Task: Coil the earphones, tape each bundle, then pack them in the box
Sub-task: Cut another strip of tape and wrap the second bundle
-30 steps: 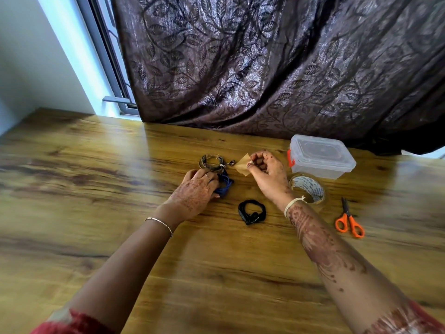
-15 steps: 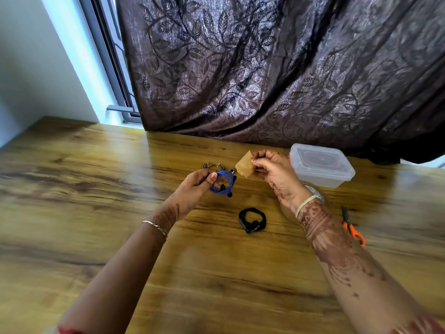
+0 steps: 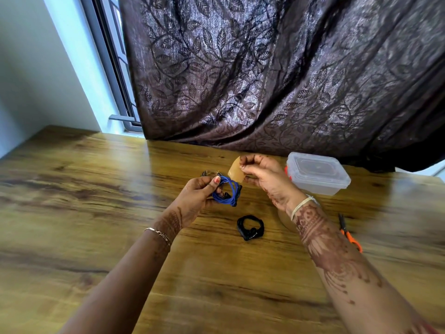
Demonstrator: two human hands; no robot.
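My left hand (image 3: 201, 192) pinches a coiled blue earphone bundle (image 3: 228, 192) and holds it above the wooden table (image 3: 96, 213). My right hand (image 3: 263, 174) pinches a piece of brown tape (image 3: 237, 171) just above and to the right of the blue coil, close to it. A coiled black earphone bundle (image 3: 250, 227) lies on the table below both hands. Another dark coil (image 3: 209, 174) lies on the table behind my left hand, mostly hidden. The clear plastic box (image 3: 317, 173) stands at the right with its lid on.
Orange-handled scissors (image 3: 349, 235) lie to the right of my right forearm. A tape roll (image 3: 285, 219) sits partly hidden behind my right wrist. A dark leaf-patterned curtain (image 3: 265, 80) hangs along the table's far edge, a window frame at the far left.
My left hand picked the blue coil up off the table and lifted it. My right hand kept the tape piece and stayed beside the coil.
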